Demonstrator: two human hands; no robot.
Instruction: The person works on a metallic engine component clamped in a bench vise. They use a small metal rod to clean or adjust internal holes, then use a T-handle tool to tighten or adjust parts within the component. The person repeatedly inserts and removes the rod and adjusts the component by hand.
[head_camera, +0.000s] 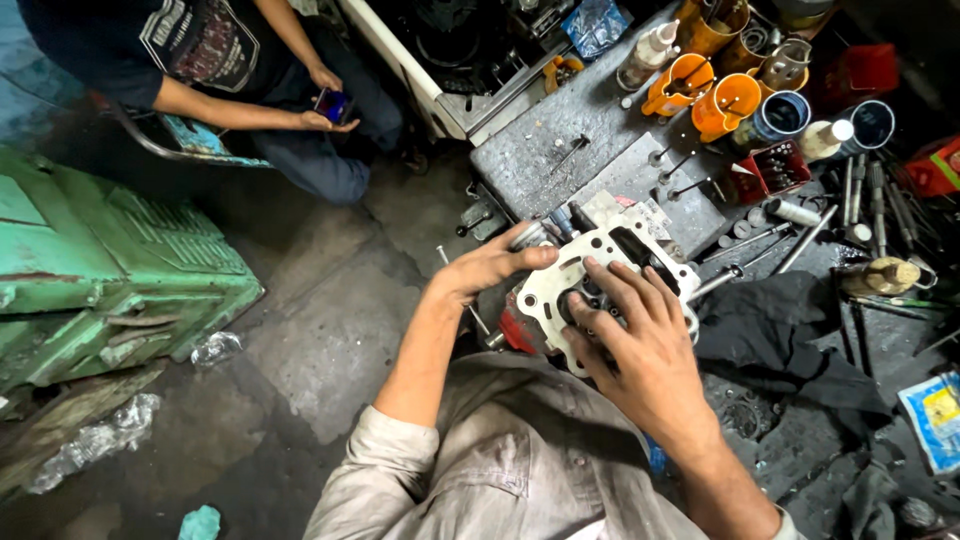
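The left hand (490, 268) holds the left side of a pale metal engine part (590, 275) full of holes, with its fingers close together and curled over the edge. The right hand (635, 335) lies flat on top of the part with its fingers spread wide. The part sits at the near left corner of a dirty grey bench (560, 150), with a black rag (770, 330) just to its right, orange cups (705, 95) near the far edge, and another person's hands holding a phone (332, 104) off to the far left.
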